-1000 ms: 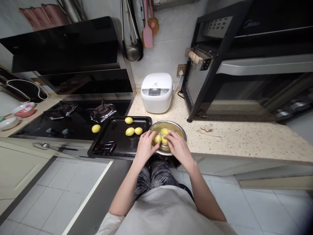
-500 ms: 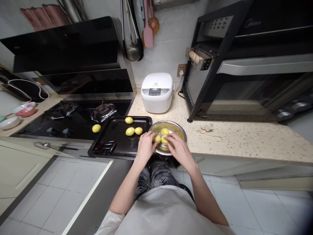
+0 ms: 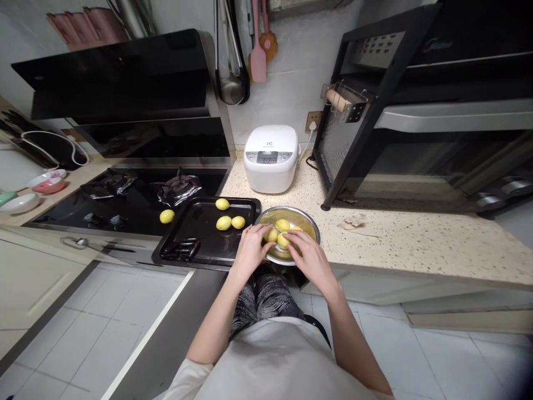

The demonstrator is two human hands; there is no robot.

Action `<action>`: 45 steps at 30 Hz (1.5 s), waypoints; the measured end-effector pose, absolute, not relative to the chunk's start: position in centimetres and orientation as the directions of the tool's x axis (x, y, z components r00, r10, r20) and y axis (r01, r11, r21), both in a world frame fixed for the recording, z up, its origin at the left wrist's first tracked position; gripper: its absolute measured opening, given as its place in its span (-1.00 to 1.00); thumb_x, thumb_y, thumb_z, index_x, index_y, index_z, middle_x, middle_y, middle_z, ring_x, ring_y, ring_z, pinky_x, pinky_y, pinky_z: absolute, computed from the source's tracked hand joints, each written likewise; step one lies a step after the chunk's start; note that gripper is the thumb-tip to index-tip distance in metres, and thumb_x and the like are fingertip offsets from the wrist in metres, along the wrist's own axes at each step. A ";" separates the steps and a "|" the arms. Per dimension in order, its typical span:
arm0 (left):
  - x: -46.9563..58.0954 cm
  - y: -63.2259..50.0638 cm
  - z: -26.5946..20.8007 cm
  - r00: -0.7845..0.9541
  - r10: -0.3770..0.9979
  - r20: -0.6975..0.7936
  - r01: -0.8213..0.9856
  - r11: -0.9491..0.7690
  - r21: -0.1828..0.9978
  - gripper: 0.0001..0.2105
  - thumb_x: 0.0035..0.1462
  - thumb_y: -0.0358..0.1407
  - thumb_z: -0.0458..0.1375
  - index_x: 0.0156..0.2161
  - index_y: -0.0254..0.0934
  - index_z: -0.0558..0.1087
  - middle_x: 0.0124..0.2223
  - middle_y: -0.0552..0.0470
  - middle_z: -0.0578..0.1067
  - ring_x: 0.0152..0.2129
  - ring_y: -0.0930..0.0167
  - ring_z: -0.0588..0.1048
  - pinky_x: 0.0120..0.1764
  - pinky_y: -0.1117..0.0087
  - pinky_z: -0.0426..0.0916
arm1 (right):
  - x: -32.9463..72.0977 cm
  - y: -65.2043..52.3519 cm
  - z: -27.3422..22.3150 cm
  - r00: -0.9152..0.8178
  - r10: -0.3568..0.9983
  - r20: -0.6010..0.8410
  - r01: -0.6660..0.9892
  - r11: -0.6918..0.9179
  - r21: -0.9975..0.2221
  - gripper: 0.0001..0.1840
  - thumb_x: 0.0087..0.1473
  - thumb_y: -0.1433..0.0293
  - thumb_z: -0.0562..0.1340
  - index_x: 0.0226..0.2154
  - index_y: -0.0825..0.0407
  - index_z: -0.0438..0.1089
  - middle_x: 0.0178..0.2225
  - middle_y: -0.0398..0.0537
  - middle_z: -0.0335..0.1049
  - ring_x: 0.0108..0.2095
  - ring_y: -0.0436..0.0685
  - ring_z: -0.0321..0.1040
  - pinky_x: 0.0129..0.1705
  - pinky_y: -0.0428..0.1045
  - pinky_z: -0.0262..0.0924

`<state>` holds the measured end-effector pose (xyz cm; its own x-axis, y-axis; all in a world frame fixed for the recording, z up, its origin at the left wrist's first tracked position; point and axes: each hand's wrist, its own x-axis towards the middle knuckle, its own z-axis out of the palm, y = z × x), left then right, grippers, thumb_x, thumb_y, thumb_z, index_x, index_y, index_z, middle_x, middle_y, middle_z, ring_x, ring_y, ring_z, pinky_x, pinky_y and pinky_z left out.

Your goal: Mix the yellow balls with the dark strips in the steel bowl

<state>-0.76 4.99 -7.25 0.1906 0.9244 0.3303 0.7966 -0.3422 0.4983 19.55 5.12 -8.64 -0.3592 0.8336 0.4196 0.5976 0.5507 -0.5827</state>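
Observation:
A round metal bowl (image 3: 315, 222) at the counter's front edge holds several yellow lemons. Over its left rim, my left hand (image 3: 252, 244) has its thumb and fingers closed around a lemon (image 3: 271, 235). From the right, my right hand (image 3: 307, 253) reaches in, fingers curled on another lemon (image 3: 283, 240). Behind these lies a further lemon (image 3: 282, 225), and one more is partly covered by my right fingers. To the left, a black baking tray (image 3: 208, 253) carries three lemons (image 3: 224, 223) and several dark purple, elongated pieces (image 3: 182, 250).
A single lemon (image 3: 167, 216) rests on the black gas stove (image 3: 137, 205), left of the tray. Behind the bowl stands a white rice cooker (image 3: 271, 159). A black rack (image 3: 333, 178) with an oven rises at right. Crumpled scrap (image 3: 352, 223) lies on the speckled counter (image 3: 395, 244).
The view has shifted slightly, moving the scene a little rightward. Both hands stay in the bowl on the lemons, with only small finger movements; another lemon shows beside my right fingers.

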 end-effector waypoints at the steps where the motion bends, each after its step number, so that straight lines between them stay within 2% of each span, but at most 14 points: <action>1: -1.1 4.7 -7.3 0.181 0.918 0.354 0.779 -0.353 0.518 -0.60 0.23 -0.36 0.32 0.17 -0.19 0.49 0.18 -0.14 0.56 0.15 0.16 0.51 0.25 0.00 0.33 | 19.6 5.1 -8.7 -0.358 0.832 0.424 0.595 0.553 -0.583 -0.63 0.33 0.44 0.11 0.07 -0.06 0.52 0.13 0.06 0.50 0.17 0.28 0.42 0.22 0.26 0.37; 5: -3.4 4.2 -7.3 0.051 0.890 0.453 0.781 -0.318 0.537 -0.66 0.33 -0.34 0.19 0.19 -0.17 0.46 0.23 -0.15 0.50 0.19 0.19 0.47 0.25 0.06 0.36 | 19.7 5.0 -8.8 -0.355 0.834 0.422 0.592 0.550 -0.589 -0.60 0.33 0.44 0.11 0.11 -0.04 0.51 0.16 0.06 0.49 0.20 0.27 0.41 0.25 0.25 0.34; 9: -6.3 5.0 -7.7 -0.074 0.885 0.460 0.882 -0.157 0.444 -0.62 0.33 -0.40 0.13 0.23 -0.22 0.42 0.28 -0.23 0.45 0.25 0.11 0.42 0.26 -0.03 0.33 | 19.7 5.0 -8.8 -0.357 0.839 0.411 0.589 0.544 -0.598 -0.60 0.34 0.43 0.10 0.12 -0.02 0.51 0.14 0.07 0.51 0.19 0.27 0.42 0.26 0.26 0.34; 14: -8.2 6.7 -8.9 -0.014 0.926 0.377 0.949 -0.106 0.295 -0.51 0.19 -0.54 0.18 0.21 -0.22 0.41 0.24 -0.25 0.51 0.27 0.05 0.41 0.33 -0.18 0.18 | 19.9 4.9 -8.7 -0.360 0.838 0.411 0.592 0.545 -0.593 -0.62 0.37 0.40 0.10 0.11 -0.01 0.52 0.16 0.08 0.50 0.20 0.26 0.42 0.27 0.25 0.34; 19: -7.9 7.5 -8.8 0.016 0.924 0.382 0.969 -0.109 0.222 -0.65 0.22 -0.53 0.10 0.07 -0.21 0.45 0.05 -0.17 0.57 0.06 0.13 0.56 0.33 -0.15 0.17 | 20.4 4.7 -8.7 -0.348 0.842 0.412 0.601 0.537 -0.592 -0.63 0.37 0.38 0.11 0.10 -0.04 0.52 0.18 0.07 0.49 0.19 0.26 0.44 0.25 0.25 0.35; 23: -7.6 7.3 -8.5 0.027 0.922 0.385 0.972 -0.114 0.205 -0.70 0.18 -0.53 0.11 -0.02 -0.19 0.44 -0.02 -0.11 0.54 -0.01 0.16 0.55 0.32 -0.15 0.17 | 20.5 4.6 -8.7 -0.335 0.846 0.415 0.599 0.531 -0.599 -0.62 0.37 0.39 0.11 0.11 -0.04 0.52 0.17 0.08 0.50 0.19 0.27 0.44 0.26 0.29 0.35; 27: -7.6 7.1 -8.5 0.028 0.909 0.417 0.963 -0.136 0.233 -0.71 0.11 -0.53 0.18 -0.08 -0.18 0.43 -0.06 -0.06 0.52 -0.02 0.17 0.52 0.34 -0.12 0.14 | 20.4 4.6 -8.7 -0.337 0.846 0.414 0.600 0.532 -0.598 -0.62 0.36 0.39 0.11 0.11 -0.07 0.52 0.16 0.06 0.50 0.18 0.27 0.45 0.24 0.28 0.36; 31: -7.5 6.5 -7.7 -0.043 0.886 0.461 0.937 -0.124 0.326 -0.74 0.10 -0.49 0.23 -0.11 -0.19 0.42 -0.09 -0.05 0.52 -0.03 0.18 0.51 0.34 -0.06 0.18 | 20.5 4.6 -8.7 -0.340 0.849 0.404 0.608 0.526 -0.595 -0.63 0.37 0.38 0.11 0.10 -0.04 0.52 0.17 0.07 0.50 0.19 0.27 0.43 0.24 0.26 0.36; 36: -6.2 4.6 -5.6 -0.138 0.833 0.536 0.851 -0.177 0.494 -0.80 0.14 -0.42 0.26 -0.13 -0.18 0.42 -0.09 -0.04 0.51 -0.08 0.20 0.51 0.11 0.11 0.41 | 20.4 4.8 -8.6 -0.328 0.853 0.406 0.600 0.521 -0.608 -0.63 0.35 0.39 0.11 0.10 -0.05 0.52 0.15 0.07 0.50 0.18 0.28 0.44 0.24 0.26 0.36; 41: -3.1 3.3 -4.8 0.066 0.874 0.482 0.693 -0.388 0.608 -0.78 0.13 -0.41 0.29 -0.12 -0.18 0.44 -0.10 -0.01 0.54 -0.12 0.28 0.54 0.00 0.27 0.45 | 19.7 5.6 -8.8 -0.341 0.847 0.409 0.595 0.531 -0.604 -0.60 0.28 0.45 0.16 0.11 -0.06 0.51 0.14 0.06 0.51 0.19 0.28 0.42 0.25 0.27 0.35; 45: -1.6 3.5 -5.4 0.152 0.898 0.412 0.670 -0.400 0.625 -0.72 0.08 -0.46 0.31 -0.10 -0.22 0.46 -0.11 -0.02 0.53 -0.14 0.28 0.54 -0.01 0.26 0.45 | 19.2 6.3 -9.0 -0.354 0.849 0.393 0.625 0.527 -0.576 -0.54 0.17 0.52 0.24 0.10 -0.08 0.50 0.13 0.04 0.51 0.18 0.28 0.43 0.23 0.27 0.36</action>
